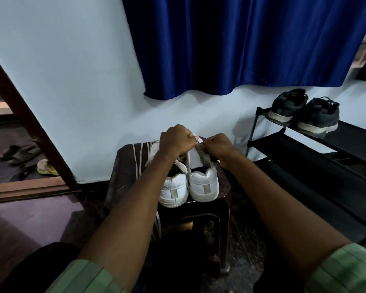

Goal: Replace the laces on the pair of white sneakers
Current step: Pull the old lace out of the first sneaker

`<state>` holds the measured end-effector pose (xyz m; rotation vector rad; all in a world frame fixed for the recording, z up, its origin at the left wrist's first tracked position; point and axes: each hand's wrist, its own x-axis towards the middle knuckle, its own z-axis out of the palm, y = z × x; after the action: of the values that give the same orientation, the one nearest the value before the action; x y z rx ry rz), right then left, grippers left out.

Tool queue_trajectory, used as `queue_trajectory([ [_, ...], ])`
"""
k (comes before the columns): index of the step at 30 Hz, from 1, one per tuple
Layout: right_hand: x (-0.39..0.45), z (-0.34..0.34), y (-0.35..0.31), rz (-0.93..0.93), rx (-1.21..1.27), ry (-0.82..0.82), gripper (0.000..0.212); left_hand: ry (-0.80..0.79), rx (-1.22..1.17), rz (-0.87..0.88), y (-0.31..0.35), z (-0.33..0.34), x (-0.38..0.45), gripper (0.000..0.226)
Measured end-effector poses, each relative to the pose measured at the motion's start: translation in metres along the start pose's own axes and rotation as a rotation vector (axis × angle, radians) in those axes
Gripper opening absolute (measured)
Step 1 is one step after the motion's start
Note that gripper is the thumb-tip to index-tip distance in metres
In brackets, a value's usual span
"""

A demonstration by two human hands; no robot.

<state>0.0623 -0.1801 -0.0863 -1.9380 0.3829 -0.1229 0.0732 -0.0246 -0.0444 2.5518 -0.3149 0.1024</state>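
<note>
Far left, past the door frame (30, 123): sandals (19, 152) on the floor, no readable marks. Loose laces (138, 157) lie on the stool's (123, 166) left side, one strand hanging off the front edge. Both sneakers (203, 185) sit side by side on the stool, heels toward me. Heel tabs are blank; no brand or writing legible on either.

My left hand (175, 140) is over the left shoe's front, fingers curled down; what they hold is hidden, can't tell. My right hand (217, 145) is at the right shoe's tongue area, thumb and fingers pinching there, looks like a lace or the tongue's top edge, can't tell which. Hands are nearly touching.

Right: black rack (336, 149) with a dark pair (304, 112) on the top shelf, heels out. Nothing readable on them. Blue curtain (241, 45) hangs above.
</note>
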Motion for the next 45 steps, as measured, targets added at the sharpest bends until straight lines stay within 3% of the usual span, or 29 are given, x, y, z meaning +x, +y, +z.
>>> queue_trajectory([
  [1,0.0,0.0,0.0,-0.006,-0.018,-0.002,0.009,-0.004,-0.147,0.039,0.004,-0.002,-0.002,0.03],
  [3,0.002,-0.001,0.0,-0.017,-0.037,-0.002,0.009,-0.043,-0.688,0.016,0.013,-0.01,-0.006,0.03],
  [4,0.001,-0.002,-0.001,-0.02,-0.044,-0.002,0.009,-0.037,-0.849,-0.017,0.017,-0.015,-0.007,0.028],
  [5,0.001,-0.002,-0.001,-0.029,-0.056,-0.002,0.01,-0.019,-0.858,-0.037,0.016,-0.019,-0.004,0.028],
  [9,0.001,0.0,0.0,-0.061,-0.106,0.001,0.012,-0.024,-0.017,-0.006,0.002,-0.018,0.002,0.054],
  [11,0.001,0.0,0.0,-0.066,-0.117,0.002,0.013,-0.013,0.091,0.031,0.0,-0.013,0.0,0.044],
  [13,0.002,0.0,0.0,-0.075,-0.137,0.007,0.013,0.01,-0.03,0.1,0.003,-0.009,-0.004,0.039],
  [16,0.003,0.0,0.001,-0.079,-0.138,0.014,0.014,-0.058,-0.672,0.056,0.011,-0.013,-0.007,0.039],
  [18,0.004,0.001,0.002,-0.078,-0.126,0.019,0.013,0.02,-0.867,0.019,0.017,-0.018,-0.01,0.036],
  [21,0.005,0.001,0.003,-0.072,-0.127,0.016,0.013,0.171,-0.365,0.063,0.012,-0.017,-0.004,0.025],
  [24,0.004,0.001,0.004,-0.089,-0.119,0.008,0.015,0.065,0.032,0.119,0.007,-0.011,-0.008,0.042],
  [28,0.002,0.0,0.003,-0.099,-0.093,-0.01,0.015,0.084,0.407,0.196,0.007,0.006,-0.01,0.024],
  [32,0.003,-0.002,0.004,-0.091,-0.097,-0.017,0.019,0.129,0.19,0.148,0.001,0.011,-0.006,0.03],
  [36,0.002,-0.002,0.003,-0.085,-0.099,-0.018,0.016,0.318,0.097,0.089,-0.003,0.009,-0.005,0.037],
  [37,0.002,-0.002,0.003,-0.079,-0.094,-0.017,0.015,0.337,-0.015,0.095,0.0,0.008,-0.005,0.037],
  [40,0.003,-0.001,0.004,-0.081,-0.096,-0.01,0.015,0.232,-0.653,0.029,0.012,0.002,-0.004,0.041],
  [41,0.004,-0.001,0.003,-0.086,-0.102,-0.008,0.015,0.213,-0.751,-0.005,0.014,-0.001,-0.004,0.041],
  [43,0.004,-0.001,0.003,-0.093,-0.112,-0.017,0.016,0.206,-0.62,-0.021,0.015,-0.004,-0.003,0.039],
  [45,0.004,-0.002,0.003,-0.099,-0.117,-0.026,0.017,0.21,-0.293,-0.013,0.01,-0.003,-0.003,0.038],
])
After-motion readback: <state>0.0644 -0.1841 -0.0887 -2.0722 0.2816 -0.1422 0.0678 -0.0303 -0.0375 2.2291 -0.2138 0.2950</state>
